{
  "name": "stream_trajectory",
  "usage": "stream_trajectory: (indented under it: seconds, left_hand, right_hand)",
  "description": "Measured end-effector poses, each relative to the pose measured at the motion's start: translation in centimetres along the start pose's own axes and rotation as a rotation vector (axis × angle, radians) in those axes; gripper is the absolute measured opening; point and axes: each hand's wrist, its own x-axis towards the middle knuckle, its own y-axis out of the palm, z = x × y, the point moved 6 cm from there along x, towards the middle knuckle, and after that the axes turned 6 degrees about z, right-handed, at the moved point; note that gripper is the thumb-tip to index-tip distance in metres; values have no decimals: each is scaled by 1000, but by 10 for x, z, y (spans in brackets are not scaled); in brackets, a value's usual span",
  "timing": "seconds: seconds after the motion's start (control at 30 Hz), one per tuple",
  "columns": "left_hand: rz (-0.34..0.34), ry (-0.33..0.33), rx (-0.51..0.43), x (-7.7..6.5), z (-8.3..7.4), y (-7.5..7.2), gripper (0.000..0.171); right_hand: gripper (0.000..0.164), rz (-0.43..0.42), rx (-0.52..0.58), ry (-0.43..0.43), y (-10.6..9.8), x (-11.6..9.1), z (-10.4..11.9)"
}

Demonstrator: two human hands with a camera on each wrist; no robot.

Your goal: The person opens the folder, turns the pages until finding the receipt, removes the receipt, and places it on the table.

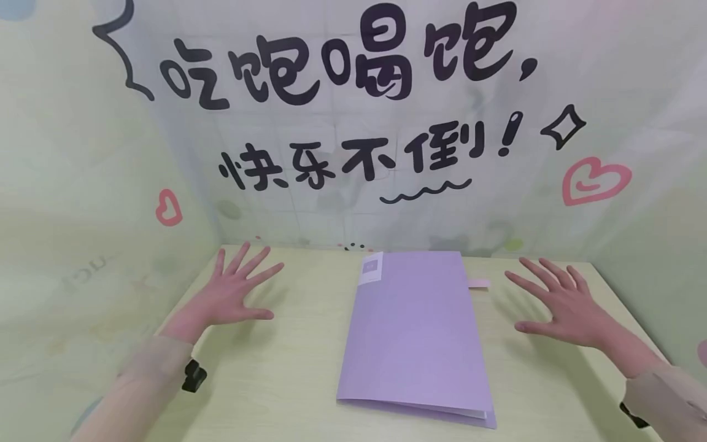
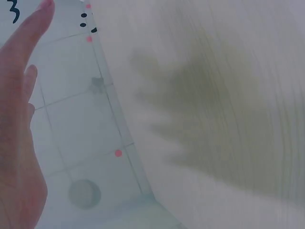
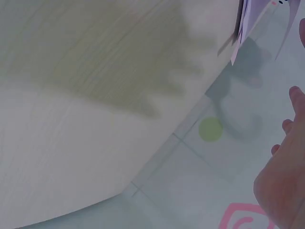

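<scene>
A closed purple folder (image 1: 414, 331) lies on the pale wooden table (image 1: 298, 380), its long side running away from me. A white label (image 1: 370, 268) marks its upper left corner, and a pink tab (image 1: 479, 283) sticks out from its right edge. White sheets show at the near edge. My left hand (image 1: 234, 293) hovers over the table left of the folder, fingers spread and holding nothing. To the folder's right, my right hand (image 1: 569, 307) is likewise spread above the table, with its fingers toward the pink tab. Both hands cast shadows on the tabletop.
Behind the table hangs a light curtain (image 1: 309, 209) with large black lettering and pink hearts. Similar pale sheets enclose the left (image 1: 83, 245) and right (image 1: 652, 245) sides. Dark wrist straps (image 1: 194, 376) show below both sleeves.
</scene>
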Motion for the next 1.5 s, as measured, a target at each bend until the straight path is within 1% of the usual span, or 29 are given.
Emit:
stream_trajectory:
  seconds: [0.07,0.3,0.4,0.6,0.77,0.97,1.03,1.1,1.17,1.23,1.4,1.5]
  left_hand:
    - [-14,8,-23,0,-3,0,96]
    - [-32,22,-44,3,-18,3,96]
    - [-45,31,-57,6,-27,3,96]
    - [-43,56,-82,10,-50,7,95]
    - [-59,85,-107,12,-67,9,96]
    - [-65,115,-130,15,-85,9,96]
    - [-66,124,-136,17,-92,8,96]
    - [-69,131,-150,18,-98,9,97]
    - [-69,133,-168,19,-106,10,96]
    - [-77,139,-198,21,-113,12,96]
    - [-84,163,-259,24,-136,15,95]
    - [-67,180,-295,26,-150,14,93]
  right_hand:
    - [93,7,35,-2,3,5,1]
    - [91,12,122,-10,19,18,6]
    - [91,14,157,-16,27,23,7]
    - [90,8,229,-50,46,31,11]
    - [88,-3,271,-92,59,33,16]
    - [81,17,312,-140,74,34,20]
    - [78,38,338,-131,77,35,22]
    - [75,74,363,-100,80,35,23]
    - [75,108,365,-71,82,35,24]
    - [76,132,357,-50,82,36,25]
    - [82,158,338,-29,85,35,25]
    - [83,178,347,-17,87,34,25]
